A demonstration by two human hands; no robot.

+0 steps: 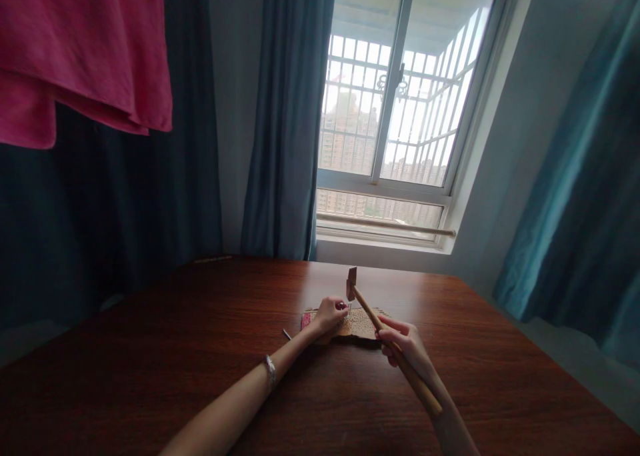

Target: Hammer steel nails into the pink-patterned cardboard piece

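My right hand [404, 344] is wrapped round the wooden handle of a hammer [370, 307]. The hammer's head is raised just above my left hand [332, 315], tilted over the fingertips. Thumb and fingers of the left hand pinch a thin, nail-like piece [349, 305], which stands upright on a piece of cardboard [361, 324]. Many small dark holes dot the cardboard's tan face, and a pink printed patch shows at its left end. Its lower edge looks torn and dark. My left hand rests against the cardboard and covers part of it.
A short metal rod [287, 334] lies left of the cardboard on the brown wooden table [240, 309]. Beyond the table are a barred window [385, 109] and blue curtains [287, 123]. Pink cloth [100, 56] hangs at the upper left.
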